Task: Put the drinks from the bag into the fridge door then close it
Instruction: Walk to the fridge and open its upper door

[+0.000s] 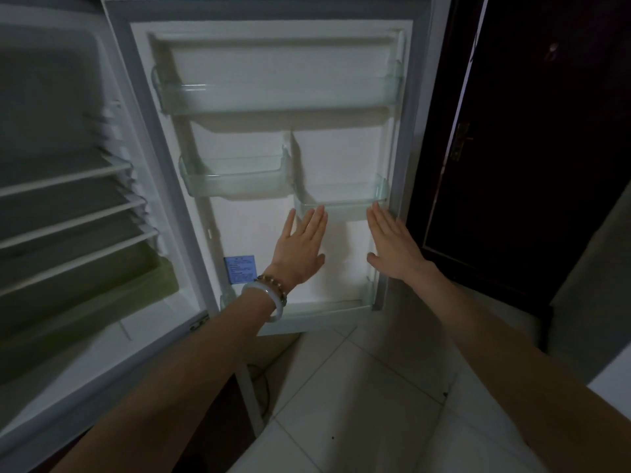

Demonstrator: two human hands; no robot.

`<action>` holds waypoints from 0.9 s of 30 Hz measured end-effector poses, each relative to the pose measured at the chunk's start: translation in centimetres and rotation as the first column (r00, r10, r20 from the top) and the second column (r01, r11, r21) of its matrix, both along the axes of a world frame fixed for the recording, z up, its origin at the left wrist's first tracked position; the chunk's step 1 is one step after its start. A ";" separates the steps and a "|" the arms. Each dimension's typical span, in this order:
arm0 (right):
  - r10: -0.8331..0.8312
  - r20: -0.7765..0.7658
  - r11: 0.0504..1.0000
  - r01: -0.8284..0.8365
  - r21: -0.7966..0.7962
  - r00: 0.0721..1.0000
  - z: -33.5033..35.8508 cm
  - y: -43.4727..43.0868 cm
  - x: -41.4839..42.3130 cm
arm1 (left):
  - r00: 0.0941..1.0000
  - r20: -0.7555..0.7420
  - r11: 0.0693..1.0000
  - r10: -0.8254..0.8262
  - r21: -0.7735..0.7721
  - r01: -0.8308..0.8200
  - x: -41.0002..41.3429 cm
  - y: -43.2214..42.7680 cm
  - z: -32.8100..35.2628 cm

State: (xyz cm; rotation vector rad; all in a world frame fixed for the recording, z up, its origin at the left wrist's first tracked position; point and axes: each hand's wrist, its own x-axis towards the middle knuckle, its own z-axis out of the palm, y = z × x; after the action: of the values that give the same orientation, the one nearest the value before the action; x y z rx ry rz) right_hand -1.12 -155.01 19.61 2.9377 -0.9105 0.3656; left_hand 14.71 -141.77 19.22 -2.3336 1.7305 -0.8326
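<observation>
The fridge door (252, 233) stands open, smooth white plastic with clear, rounded bins (235, 177) (all bare). A small blue label (240, 269) carries unreadable print. The left hand (300, 247) and right hand (392, 249) spread flat, fingers open, holding nothing, near the lower right bin (341, 206).

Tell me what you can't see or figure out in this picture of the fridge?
- Bag and drinks: nowhere in the head view.
- Blue sticker on the fridge door: print too small to read.
- Bottom door shelf: partly hidden behind the left hand and wrist.
- Fridge inside: dark, blurred, cut off by the left edge.
- Right hand: whether it touches the door is unclear.
</observation>
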 end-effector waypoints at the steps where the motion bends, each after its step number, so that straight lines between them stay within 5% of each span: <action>1: 0.000 -0.002 1.000 0.000 0.006 1.000 0.1 -0.2 0.4 | 1.000 -0.005 1.000 0.011 0.001 -0.011 0.5 0.1 0.0; 27: 0.044 0.080 0.999 -0.046 0.015 0.996 -0.6 0.3 0.8 | 0.999 -0.035 0.999 0.037 -0.001 -0.037 1.2 0.6 -0.6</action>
State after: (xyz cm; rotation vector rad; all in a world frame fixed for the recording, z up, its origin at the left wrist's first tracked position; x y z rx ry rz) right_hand -0.27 -154.72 19.05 2.9830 -0.8611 0.4827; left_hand 15.90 -141.17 18.63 -2.3881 1.6947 -0.7926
